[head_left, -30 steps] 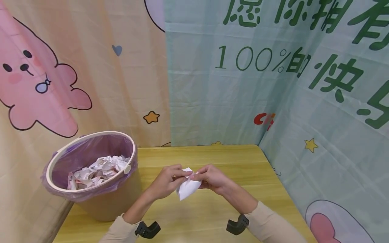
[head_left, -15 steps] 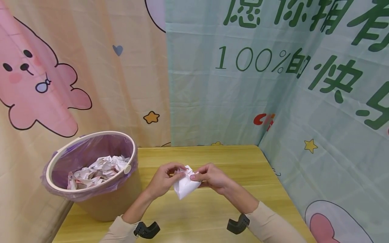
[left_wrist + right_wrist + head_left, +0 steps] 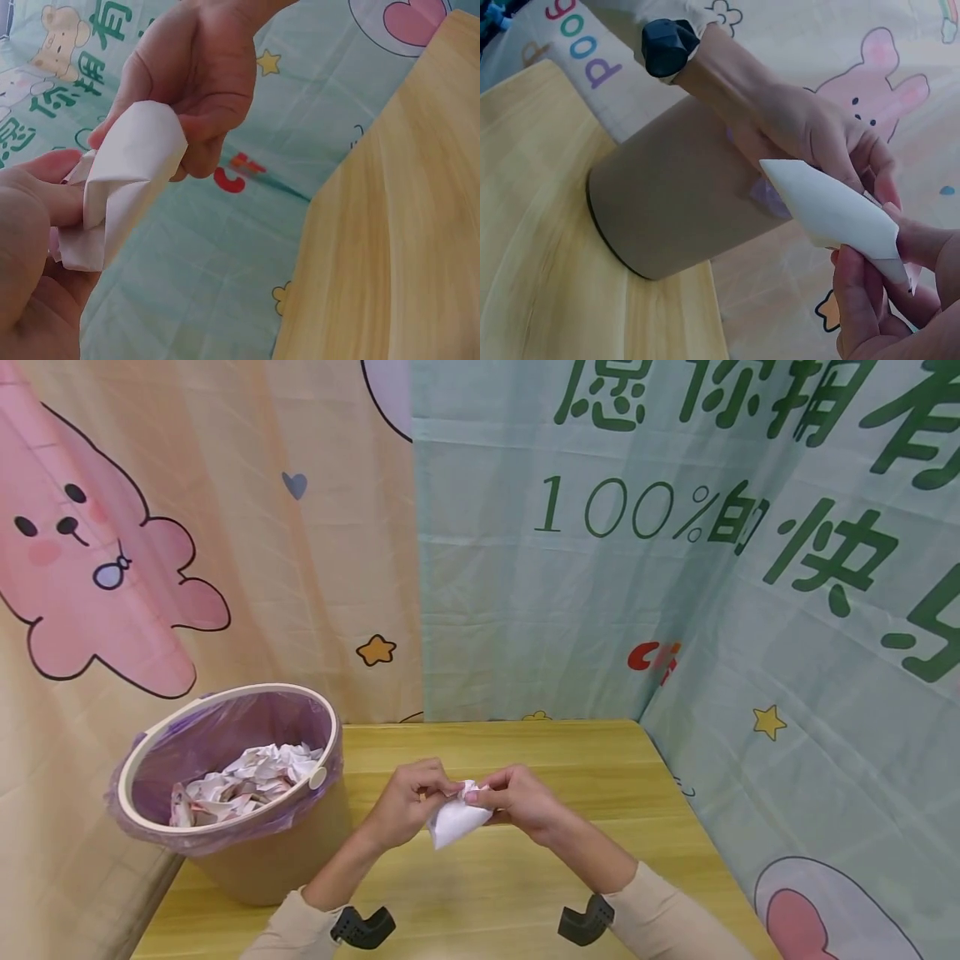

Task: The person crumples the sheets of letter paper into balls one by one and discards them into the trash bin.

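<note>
In the head view a folded, partly crumpled piece of white paper (image 3: 454, 823) is held above the table between both hands. My left hand (image 3: 405, 800) pinches its upper left side with thumb and fingers. My right hand (image 3: 527, 803) pinches its right side, thumb on top. Seen from the left wrist, the paper (image 3: 135, 169) shows a smooth rounded face with a fold across its lower part. From the right wrist, the same paper (image 3: 832, 210) tapers to a point at its far end. Some fingertips are hidden behind the paper.
A beige bin (image 3: 281, 860) with a purple liner stands on the table's left side, holding crumpled papers (image 3: 251, 781). The wooden table (image 3: 570, 743) reaches back to printed curtains (image 3: 487, 610), which also close off the right side.
My left fingers have shifted on the paper, which opened out half a second ago and is now bunched narrower at its top. My right hand keeps its grip almost in place.
</note>
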The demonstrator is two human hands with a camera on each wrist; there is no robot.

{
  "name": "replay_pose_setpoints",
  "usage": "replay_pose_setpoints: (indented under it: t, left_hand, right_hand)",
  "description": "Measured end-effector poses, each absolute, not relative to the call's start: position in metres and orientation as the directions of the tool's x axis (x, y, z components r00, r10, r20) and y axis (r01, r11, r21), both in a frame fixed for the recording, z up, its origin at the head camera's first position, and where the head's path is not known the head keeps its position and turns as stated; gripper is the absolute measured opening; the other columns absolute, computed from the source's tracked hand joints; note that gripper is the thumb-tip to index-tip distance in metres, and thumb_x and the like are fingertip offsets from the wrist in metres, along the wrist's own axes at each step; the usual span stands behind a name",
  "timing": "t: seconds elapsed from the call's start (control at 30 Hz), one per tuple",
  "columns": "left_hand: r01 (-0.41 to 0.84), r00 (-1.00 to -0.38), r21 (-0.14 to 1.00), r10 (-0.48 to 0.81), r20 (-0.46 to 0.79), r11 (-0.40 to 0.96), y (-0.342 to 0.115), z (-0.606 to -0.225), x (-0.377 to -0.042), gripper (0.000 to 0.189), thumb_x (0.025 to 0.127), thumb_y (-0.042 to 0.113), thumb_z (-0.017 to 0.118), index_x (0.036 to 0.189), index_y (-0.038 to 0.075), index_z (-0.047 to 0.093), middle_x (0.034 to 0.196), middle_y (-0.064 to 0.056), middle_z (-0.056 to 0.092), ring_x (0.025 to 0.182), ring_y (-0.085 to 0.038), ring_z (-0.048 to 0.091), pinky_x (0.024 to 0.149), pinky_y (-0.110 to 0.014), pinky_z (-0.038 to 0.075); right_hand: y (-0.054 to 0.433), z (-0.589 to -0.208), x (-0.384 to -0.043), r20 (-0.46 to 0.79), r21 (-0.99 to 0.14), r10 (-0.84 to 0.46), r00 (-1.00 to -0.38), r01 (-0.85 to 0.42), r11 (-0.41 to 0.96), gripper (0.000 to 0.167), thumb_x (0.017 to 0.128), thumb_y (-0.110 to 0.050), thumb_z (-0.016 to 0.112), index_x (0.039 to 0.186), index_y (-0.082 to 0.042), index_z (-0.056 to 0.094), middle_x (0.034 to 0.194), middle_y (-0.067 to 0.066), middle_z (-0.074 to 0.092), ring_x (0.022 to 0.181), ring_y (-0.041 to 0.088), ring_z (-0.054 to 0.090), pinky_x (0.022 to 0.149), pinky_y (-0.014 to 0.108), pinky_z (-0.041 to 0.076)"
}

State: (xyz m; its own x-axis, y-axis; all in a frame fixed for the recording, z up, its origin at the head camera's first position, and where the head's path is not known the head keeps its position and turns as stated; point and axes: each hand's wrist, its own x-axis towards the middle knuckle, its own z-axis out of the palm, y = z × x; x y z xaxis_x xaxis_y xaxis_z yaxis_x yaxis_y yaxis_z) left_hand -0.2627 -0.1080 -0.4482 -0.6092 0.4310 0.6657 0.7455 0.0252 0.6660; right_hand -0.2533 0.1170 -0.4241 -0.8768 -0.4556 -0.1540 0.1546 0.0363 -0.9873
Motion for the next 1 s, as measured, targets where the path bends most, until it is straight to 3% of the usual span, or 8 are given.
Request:
replay_pose_setpoints:
  t: [0.13, 0.3, 0.5, 0.6, 0.7, 0.8, 0.9, 1.0]
  left_hand:
    - [0.831, -0.51, 0.557, 0.428, 0.747, 0.018, -0.105, -0.452, -0.264, 0.026, 0.083, -0.02, 0.074, 0.09, 0.003, 0.081, 0.082, -0.005, 0.067, 0.068, -0.018, 0.06, 0.057, -0.024, 0.052]
    - [0.847, -0.492, 0.532, 0.402, 0.772, 0.014, -0.104, -0.457, -0.263, 0.023, 0.079, -0.023, 0.075, 0.091, -0.003, 0.081, 0.084, -0.008, 0.069, 0.073, -0.021, 0.065, 0.062, -0.025, 0.056]
    - [0.766, -0.584, 0.639, 0.342, 0.736, -0.067, -0.105, -0.462, -0.259, 0.022, 0.081, -0.025, 0.072, 0.089, -0.006, 0.079, 0.086, -0.015, 0.072, 0.07, -0.021, 0.064, 0.057, -0.024, 0.056]
    - [0.67, -0.67, 0.735, 0.34, 0.659, -0.105, -0.108, -0.463, -0.255, 0.019, 0.085, -0.02, 0.072, 0.1, -0.009, 0.076, 0.097, -0.021, 0.072, 0.081, -0.017, 0.067, 0.065, -0.024, 0.058]
    - [0.553, -0.739, 0.818, 0.36, 0.57, -0.159, -0.113, -0.466, -0.251, 0.041, 0.088, -0.012, 0.074, 0.127, -0.011, 0.064, 0.124, -0.03, 0.063, 0.106, -0.016, 0.066, 0.084, -0.027, 0.058]
    - [0.489, -0.758, 0.85, 0.387, 0.525, -0.196, -0.117, -0.47, -0.247, 0.074, 0.086, -0.007, 0.08, 0.15, -0.009, 0.043, 0.145, -0.034, 0.044, 0.122, -0.019, 0.06, 0.096, -0.032, 0.055]
    - [0.492, -0.753, 0.846, 0.387, 0.532, -0.206, -0.118, -0.475, -0.243, 0.094, 0.079, -0.005, 0.087, 0.157, -0.006, 0.033, 0.151, -0.032, 0.035, 0.12, -0.019, 0.06, 0.092, -0.032, 0.057]
    - [0.537, -0.738, 0.82, 0.361, 0.571, -0.198, -0.113, -0.477, -0.237, 0.102, 0.074, -0.006, 0.09, 0.158, -0.004, 0.032, 0.15, -0.03, 0.036, 0.114, -0.019, 0.061, 0.084, -0.029, 0.058]
  right_hand:
    - [0.119, -0.427, -0.251, -0.151, -0.985, -0.445, -0.883, 0.171, -0.006, 0.021, 0.099, -0.007, 0.07, 0.101, 0.014, 0.073, 0.103, 0.014, 0.072, 0.088, 0.022, 0.069, 0.074, 0.033, 0.061]
    - [0.119, -0.433, -0.25, -0.127, -0.984, -0.442, -0.888, 0.169, -0.056, 0.02, 0.1, -0.009, 0.069, 0.097, 0.01, 0.075, 0.099, 0.012, 0.071, 0.087, 0.021, 0.068, 0.073, 0.031, 0.059]
    - [0.116, -0.434, -0.247, -0.064, -0.996, -0.398, -0.915, 0.084, -0.033, 0.021, 0.097, -0.008, 0.072, 0.096, 0.013, 0.074, 0.099, 0.011, 0.072, 0.087, 0.02, 0.067, 0.075, 0.033, 0.058]
    - [0.115, -0.431, -0.246, -0.018, -1.0, -0.372, -0.928, 0.019, -0.001, 0.024, 0.097, -0.007, 0.071, 0.1, 0.017, 0.073, 0.096, 0.011, 0.073, 0.083, 0.019, 0.067, 0.073, 0.032, 0.059]
    - [0.116, -0.427, -0.248, 0.02, -1.0, -0.343, -0.939, -0.018, -0.009, 0.027, 0.099, -0.007, 0.07, 0.104, 0.019, 0.07, 0.093, 0.01, 0.073, 0.08, 0.018, 0.067, 0.072, 0.031, 0.06]
    - [0.118, -0.423, -0.252, 0.024, -0.998, -0.305, -0.952, -0.003, -0.069, 0.025, 0.099, -0.005, 0.069, 0.104, 0.019, 0.07, 0.092, 0.009, 0.071, 0.08, 0.018, 0.067, 0.071, 0.03, 0.06]
    - [0.122, -0.419, -0.255, 0.001, -0.986, -0.286, -0.958, 0.048, -0.163, 0.019, 0.1, -0.004, 0.067, 0.101, 0.014, 0.074, 0.092, 0.008, 0.071, 0.081, 0.019, 0.066, 0.07, 0.029, 0.059]
    - [0.125, -0.418, -0.255, -0.037, -0.96, -0.301, -0.953, 0.118, -0.254, 0.017, 0.101, -0.003, 0.064, 0.098, 0.006, 0.078, 0.096, 0.009, 0.071, 0.082, 0.018, 0.067, 0.07, 0.028, 0.06]
